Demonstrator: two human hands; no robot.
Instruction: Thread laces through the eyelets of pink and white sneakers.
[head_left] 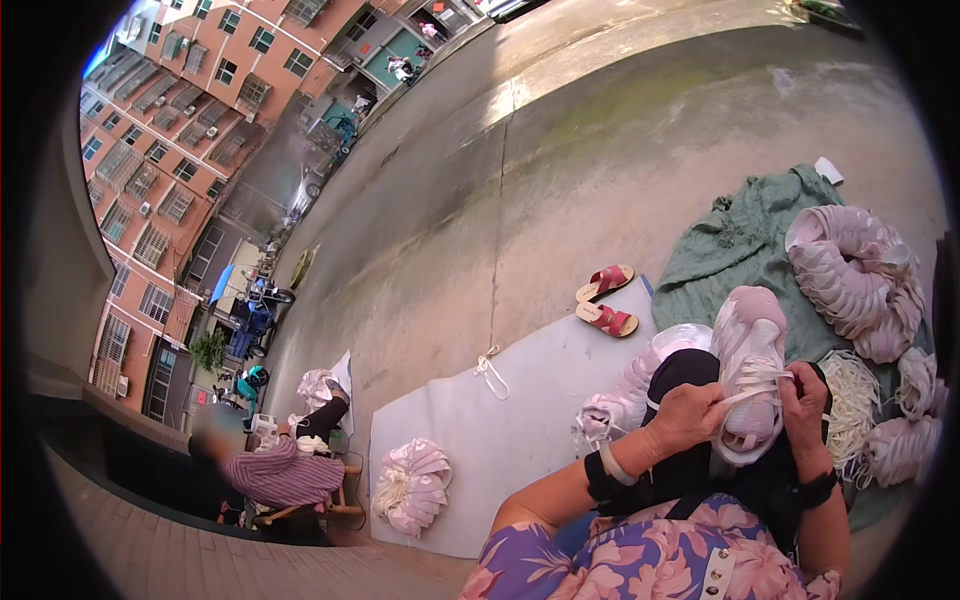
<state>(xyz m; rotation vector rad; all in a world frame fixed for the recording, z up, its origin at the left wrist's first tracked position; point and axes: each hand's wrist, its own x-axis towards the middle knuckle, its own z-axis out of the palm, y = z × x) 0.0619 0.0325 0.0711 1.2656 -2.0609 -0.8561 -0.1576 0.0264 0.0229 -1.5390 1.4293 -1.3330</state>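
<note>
A pale pink and white sneaker (748, 345) rests on my lap between my dark-trousered knees, its sole end pointing away from me. White shoelaces (757, 381) cross over its tongue. From the left side, my left hand (688, 418) pinches one lace and draws it sideways. On the other side, my right hand (803, 402) is closed on a lace beside the shoe's edge. Past my left knee lies a row of similar pink sneakers (640, 390), partly hidden by my leg. To my right sits a pile of loose white laces (850, 405).
A ring of stacked sneakers (860, 270) lies on a green cloth (735, 245). More sneakers (905, 445) stand at the right. Red sandals (607, 318) and another shoe bundle (413, 487) rest on a grey mat (500, 430). A person in a striped shirt (285, 470) sits at left.
</note>
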